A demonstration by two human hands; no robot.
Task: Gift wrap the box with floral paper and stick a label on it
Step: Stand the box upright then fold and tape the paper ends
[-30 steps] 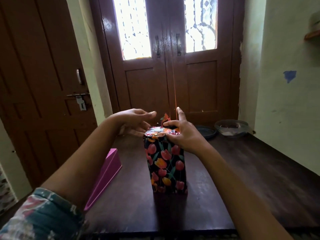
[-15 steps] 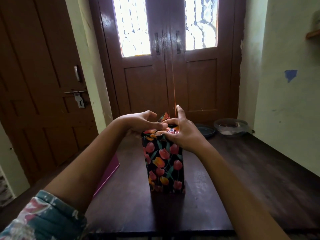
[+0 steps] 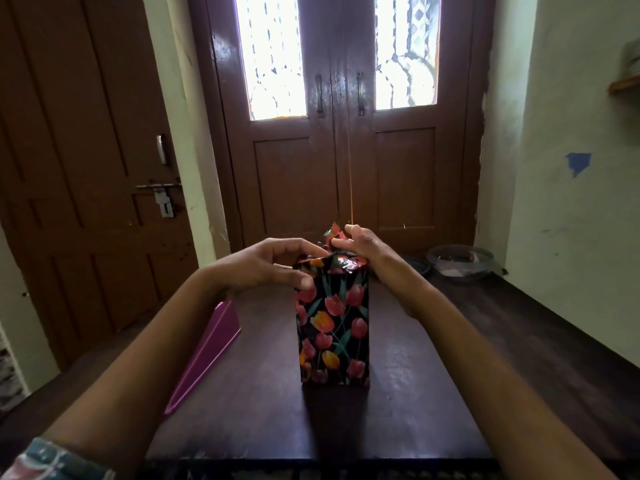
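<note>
A tall box [image 3: 333, 323] wrapped in black paper with red and orange tulips stands upright on the dark wooden table [image 3: 415, 393]. My left hand [image 3: 266, 265] grips its top left corner, thumb on the front face and fingers curled over the top edge. My right hand [image 3: 360, 245] pinches a paper flap [image 3: 332, 232] that sticks up at the far side of the top. The folds on the box top are partly hidden by both hands. No label is in view.
A pink flat object [image 3: 211, 348] lies at the table's left edge. Two dark bowls [image 3: 460, 259] sit at the table's far right by the wall. Brown double doors [image 3: 343, 150] stand behind the table.
My left hand came in from the left and took hold of the box's top corner. My right hand shifted from pressing the top to pinching the raised flap.
</note>
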